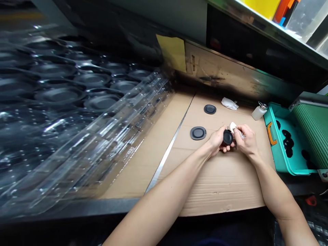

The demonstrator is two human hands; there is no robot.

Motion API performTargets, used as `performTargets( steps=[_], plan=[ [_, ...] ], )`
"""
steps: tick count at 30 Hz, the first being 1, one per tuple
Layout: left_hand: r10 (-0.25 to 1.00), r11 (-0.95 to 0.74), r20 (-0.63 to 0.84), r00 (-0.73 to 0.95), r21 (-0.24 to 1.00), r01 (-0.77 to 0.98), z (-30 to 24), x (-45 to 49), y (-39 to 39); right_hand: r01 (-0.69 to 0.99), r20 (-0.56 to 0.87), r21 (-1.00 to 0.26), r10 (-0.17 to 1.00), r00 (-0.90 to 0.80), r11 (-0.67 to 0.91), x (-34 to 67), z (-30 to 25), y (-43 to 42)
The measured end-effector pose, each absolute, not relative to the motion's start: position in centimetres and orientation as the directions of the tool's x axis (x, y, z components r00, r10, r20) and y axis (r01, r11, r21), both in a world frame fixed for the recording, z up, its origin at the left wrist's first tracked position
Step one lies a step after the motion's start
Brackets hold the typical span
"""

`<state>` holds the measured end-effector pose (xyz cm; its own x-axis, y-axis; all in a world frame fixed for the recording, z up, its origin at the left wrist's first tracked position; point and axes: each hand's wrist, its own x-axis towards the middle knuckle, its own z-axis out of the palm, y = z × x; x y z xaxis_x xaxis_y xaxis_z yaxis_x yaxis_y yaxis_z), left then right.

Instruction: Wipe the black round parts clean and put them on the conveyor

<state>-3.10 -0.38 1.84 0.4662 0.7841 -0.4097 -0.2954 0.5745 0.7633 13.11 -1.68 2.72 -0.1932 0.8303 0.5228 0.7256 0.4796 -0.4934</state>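
My left hand (217, 141) is closed around a small black round plastic part (228, 137), with its disc-like face turned up. In my right hand (247, 139) a white cloth (232, 126) is pinched, close beside the part; whether the cloth touches it I cannot tell. Two flat black oval pieces lie on the cardboard left of my hands: a nearer oval piece (198, 133) and a farther oval piece (210, 109). Behind my hands rests a crumpled white wad (229, 103).
Stacked clear plastic trays (102, 136) with many black round parts fill the left side. Cardboard (217, 181) covers the work surface. A white pump bottle (259, 111) stands beside a teal bin (280, 165) holding several black parts. A green conveyor belt (314, 128) slopes over the bin.
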Motion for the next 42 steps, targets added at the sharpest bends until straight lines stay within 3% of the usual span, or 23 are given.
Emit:
performTargets(
  steps=[11, 15, 32, 39, 42],
  plan=[
    [0.816, 0.503, -0.415, 0.403, 0.853, -0.141, 1.4, -2.4, -0.7, 0.853, 0.412, -0.100, 0.801, -0.434, 0.513, 13.5, 2.0, -1.9],
    [0.869, 0.411, -0.378, 0.320, 0.911, -0.039, 0.9, -1.9, -0.9, 0.869, 0.389, -0.030, 0.806, -0.446, 0.495, 13.3, 2.1, -1.9],
    [0.883, 0.431, -0.392, 0.260, 0.895, -0.114, 0.8, -1.5, -1.2, 0.879, 0.310, -0.125, 0.860, -0.406, 0.460, 13.3, 2.5, -2.2],
    [0.888, 0.416, -0.391, 0.244, 0.907, -0.061, 0.8, -1.4, -1.2, 0.887, 0.311, -0.129, 0.867, -0.389, 0.444, 13.0, 2.6, -2.3],
    [0.849, 0.497, -0.439, 0.294, 0.852, -0.163, 1.6, -2.0, -1.0, 0.886, 0.334, -0.203, 0.880, -0.338, 0.417, 13.8, 2.7, -2.3]
  ],
)
